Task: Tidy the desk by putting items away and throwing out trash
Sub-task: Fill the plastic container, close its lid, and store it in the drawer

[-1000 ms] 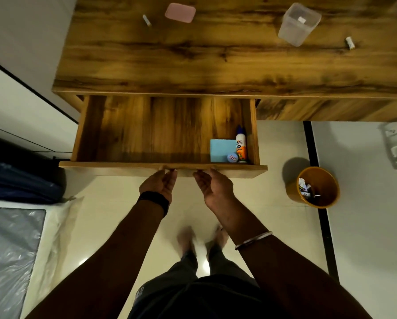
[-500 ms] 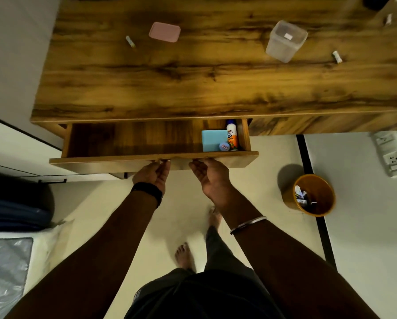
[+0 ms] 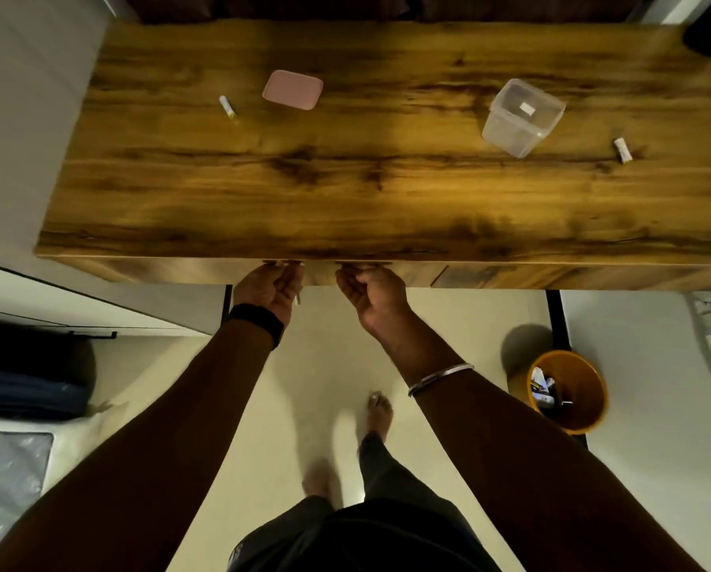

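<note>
On the desk (image 3: 387, 192): one pink lid (image 3: 292, 89), one clear container (image 3: 521, 116), three small white tubes (image 3: 227, 107) (one cut off).

And the drawer (image 3: 312, 272) is shut! A second ago it hung wide open, half a second ago only a strip showed, and now its front sits flush under the desk (image 3: 387, 192) edge. The blue pad and glue bottle inside are gone from sight (closed in with it). Both hands, left (image 3: 269, 284) and right (image 3: 372, 291), have travelled forward with the front, fingers curled at its top edge.
</note>
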A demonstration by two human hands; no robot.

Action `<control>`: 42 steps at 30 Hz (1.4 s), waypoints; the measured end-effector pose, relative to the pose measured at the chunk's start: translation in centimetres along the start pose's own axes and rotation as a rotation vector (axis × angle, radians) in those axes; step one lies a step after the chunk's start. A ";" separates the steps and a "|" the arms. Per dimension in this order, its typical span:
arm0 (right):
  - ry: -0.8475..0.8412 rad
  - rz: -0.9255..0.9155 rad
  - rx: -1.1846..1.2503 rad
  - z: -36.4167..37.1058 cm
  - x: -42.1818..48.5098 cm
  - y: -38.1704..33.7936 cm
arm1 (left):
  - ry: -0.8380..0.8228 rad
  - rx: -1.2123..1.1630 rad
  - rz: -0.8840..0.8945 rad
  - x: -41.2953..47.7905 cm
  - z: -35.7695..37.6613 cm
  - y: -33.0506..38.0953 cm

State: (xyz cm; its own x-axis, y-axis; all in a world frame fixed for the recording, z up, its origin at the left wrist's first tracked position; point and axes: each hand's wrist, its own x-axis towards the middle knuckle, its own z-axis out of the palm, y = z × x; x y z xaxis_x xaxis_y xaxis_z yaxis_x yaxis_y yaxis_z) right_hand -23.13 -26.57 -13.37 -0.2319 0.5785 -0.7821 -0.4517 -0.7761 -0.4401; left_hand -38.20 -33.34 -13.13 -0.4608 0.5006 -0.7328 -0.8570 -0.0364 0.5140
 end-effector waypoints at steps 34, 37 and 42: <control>-0.324 -1.082 -1.234 20.5 0.0 -17.7 | -0.019 1.125 1.049 -1.5 18.2 15.8; -0.333 -1.164 -1.309 23.2 1.5 -18.1 | 0.024 1.308 1.123 2.1 18.6 18.1; -0.298 -1.284 -1.440 26.2 4.8 -18.3 | 0.056 1.538 1.093 6.7 19.0 20.9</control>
State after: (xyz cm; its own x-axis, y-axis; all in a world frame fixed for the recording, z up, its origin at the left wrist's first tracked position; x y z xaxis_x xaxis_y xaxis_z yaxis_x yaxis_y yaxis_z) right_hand -38.58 -3.05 2.47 -0.5766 0.7732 0.2640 0.4477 0.5693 -0.6896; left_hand -54.82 -14.36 1.16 -0.6200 0.7696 0.1528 0.6886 0.4405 0.5760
